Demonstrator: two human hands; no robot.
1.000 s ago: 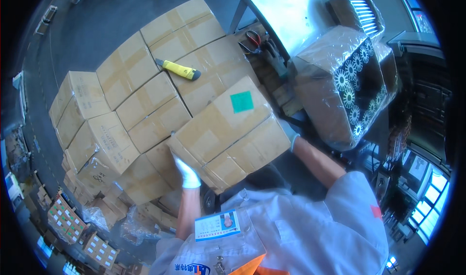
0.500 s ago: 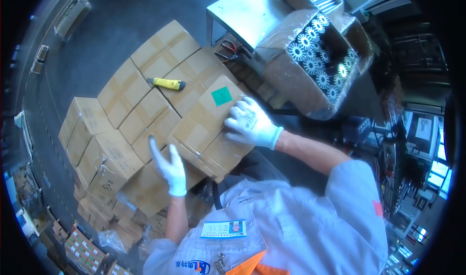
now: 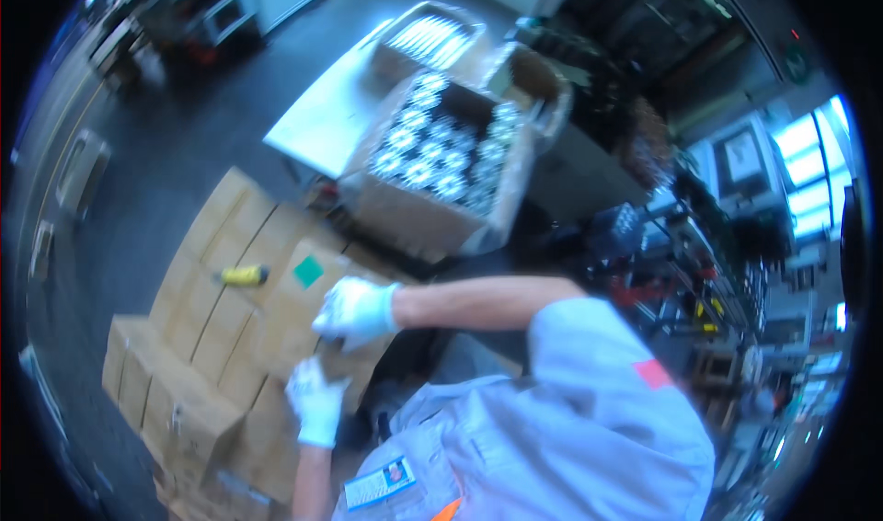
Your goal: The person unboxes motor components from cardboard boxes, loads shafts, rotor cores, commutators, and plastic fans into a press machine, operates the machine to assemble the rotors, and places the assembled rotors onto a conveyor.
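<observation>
A cardboard carton (image 3: pixel 292 323) with a green label (image 3: pixel 307 271) rests on top of several other taped cartons. My right hand (image 3: pixel 352 312), in a white glove, lies on this carton with its fingers curled against it. Nearer to me, my white-gloved left hand (image 3: pixel 315 400) is at the carton's near side, thumb spread from the fingers. Blur hides exactly where its fingertips touch. Left of the green label, a yellow utility knife (image 3: pixel 244 275) lies on the neighbouring cartons.
Beyond the cartons stands a white-topped table (image 3: pixel 317 121). An open box (image 3: pixel 405 210) of toothed, silvery round parts is beside it, with another box (image 3: pixel 474 38) of pale rods behind. Shelving with machine parts (image 3: pixel 708 273) stands to the right.
My view has swung right, so the cartons now appear lower and further left. My left hand has come closer to my right hand and the labelled carton. The knife still lies on the cartons.
</observation>
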